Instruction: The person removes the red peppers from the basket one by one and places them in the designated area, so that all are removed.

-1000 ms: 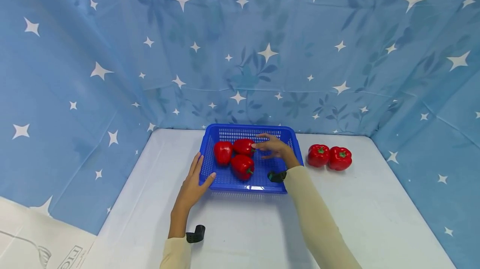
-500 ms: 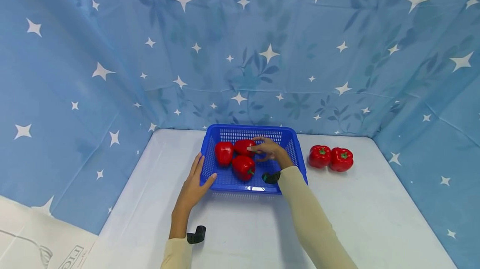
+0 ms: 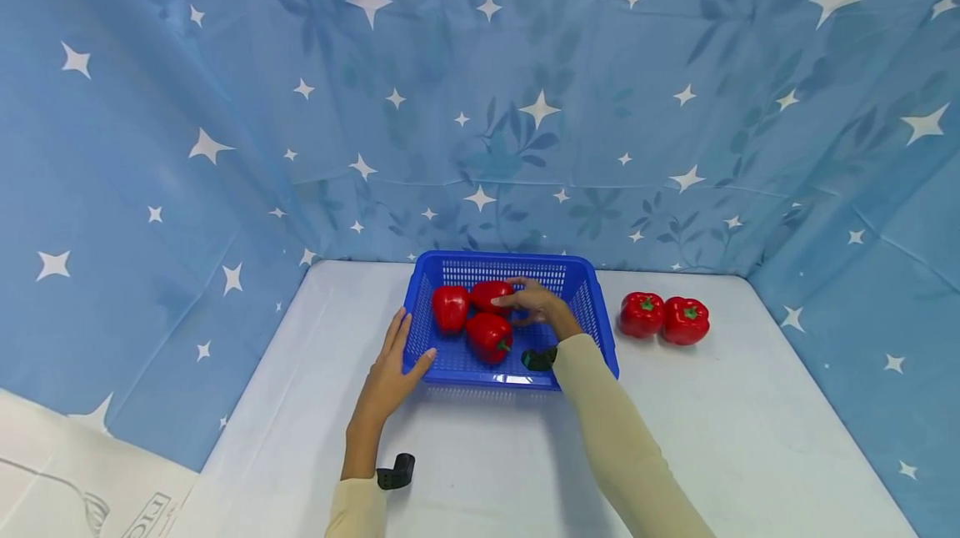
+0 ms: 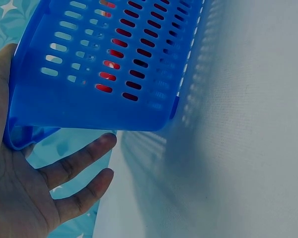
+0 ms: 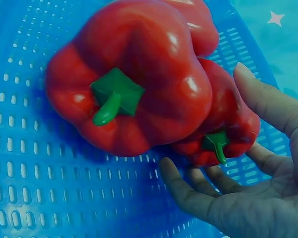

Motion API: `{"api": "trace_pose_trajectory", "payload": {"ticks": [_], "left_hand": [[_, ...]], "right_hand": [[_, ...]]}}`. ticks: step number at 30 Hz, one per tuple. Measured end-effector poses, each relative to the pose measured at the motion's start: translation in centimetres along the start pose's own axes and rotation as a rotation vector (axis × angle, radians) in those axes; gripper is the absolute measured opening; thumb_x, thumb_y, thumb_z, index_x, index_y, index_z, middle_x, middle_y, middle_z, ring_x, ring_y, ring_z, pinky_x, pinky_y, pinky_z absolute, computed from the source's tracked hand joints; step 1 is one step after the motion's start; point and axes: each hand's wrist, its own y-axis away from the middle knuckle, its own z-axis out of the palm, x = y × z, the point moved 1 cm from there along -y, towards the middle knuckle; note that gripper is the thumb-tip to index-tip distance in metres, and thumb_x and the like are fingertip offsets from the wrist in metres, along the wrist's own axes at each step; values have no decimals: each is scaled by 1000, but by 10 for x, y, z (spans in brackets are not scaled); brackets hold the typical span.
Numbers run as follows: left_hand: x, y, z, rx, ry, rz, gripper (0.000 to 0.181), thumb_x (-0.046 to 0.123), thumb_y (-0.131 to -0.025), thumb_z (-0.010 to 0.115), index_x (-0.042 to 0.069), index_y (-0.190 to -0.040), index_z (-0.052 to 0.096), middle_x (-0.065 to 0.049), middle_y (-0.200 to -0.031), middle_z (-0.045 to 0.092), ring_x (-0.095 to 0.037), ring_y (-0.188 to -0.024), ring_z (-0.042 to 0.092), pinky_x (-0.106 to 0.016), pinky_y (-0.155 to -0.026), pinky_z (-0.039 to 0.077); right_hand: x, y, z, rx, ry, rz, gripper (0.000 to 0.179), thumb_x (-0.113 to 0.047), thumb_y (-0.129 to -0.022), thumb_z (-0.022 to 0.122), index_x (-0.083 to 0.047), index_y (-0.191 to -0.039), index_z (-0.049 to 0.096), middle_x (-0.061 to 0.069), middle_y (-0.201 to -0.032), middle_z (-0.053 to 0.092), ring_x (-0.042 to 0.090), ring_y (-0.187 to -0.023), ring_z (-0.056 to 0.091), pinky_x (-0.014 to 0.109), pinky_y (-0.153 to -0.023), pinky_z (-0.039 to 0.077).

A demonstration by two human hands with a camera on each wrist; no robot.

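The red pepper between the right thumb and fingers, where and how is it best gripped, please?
Perhaps grip this pepper around its lobed shoulders from the right: it lies sideways, stem facing the right hand, another pepper crowding its base.

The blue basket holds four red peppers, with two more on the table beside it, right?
Not quite: the blue basket holds three red peppers, not four, as the head view shows. The two more peppers are indeed on the table beside it.
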Motion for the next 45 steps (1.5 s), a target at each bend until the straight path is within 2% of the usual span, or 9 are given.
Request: {"api": "trace_pose_trajectory", "payload": {"ticks": [9,15,20,23,29,35,45], "left_hand": [[0,1,1,4,-6,-4,79,60,-83,48,30,-145,10,14,-150,0,-23,-136,16,-59,-99,26],[0,2,2,3,8,-3,78,55,-84,51,30,-145,10,15,-150,0,-23,-137,15,-59,-99,25],[1,2,2,-4,-1,-5,80,62,-82,47,29,-145,10,15,-150,-1,-24,-136,16,-60,-98,25],[1,2,2,-2,-10,-3,81,64,-81,45,30,-145,10,16,-150,-1,-24,-136,17,-60,-98,25],[1,0,0,9,-3,2,77,58,-84,49,30,-145,11,16,-150,0,-25,-136,18,-60,-98,27],[1,0,-1,4,-8,-5,82,66,-80,44,29,-145,10,16,-150,-1,-24,-136,16,-58,-99,27],[1,0,-1,2,-23,-17,81,67,-80,43,31,-145,10,15,-150,0,-27,-135,19,-61,-96,28]], "right_hand": [[2,-4,5,37,76,1,71,-18,-73,75,-10,-131,36,17,-131,39,37,-117,41,51,-81,47],[2,-4,6,50,60,8,71,-16,-74,74,-9,-131,35,18,-132,38,39,-118,40,53,-83,45],[1,-2,5,67,46,12,71,-15,-74,74,-9,-132,34,18,-132,38,40,-116,42,53,-83,46],[-1,0,3,58,40,11,71,-14,-74,74,-9,-132,33,19,-132,38,41,-116,42,52,-83,46],[-8,3,0,44,4,-14,73,-13,-74,74,-9,-133,31,18,-134,34,40,-121,37,53,-83,46],[-12,6,-4,35,-21,-25,74,-12,-76,72,-8,-135,28,18,-136,31,39,-122,36,52,-84,45],[-15,16,-7,32,-26,-36,75,-10,-75,72,-8,-136,27,18,-136,31,40,-123,34,53,-85,44]]}}
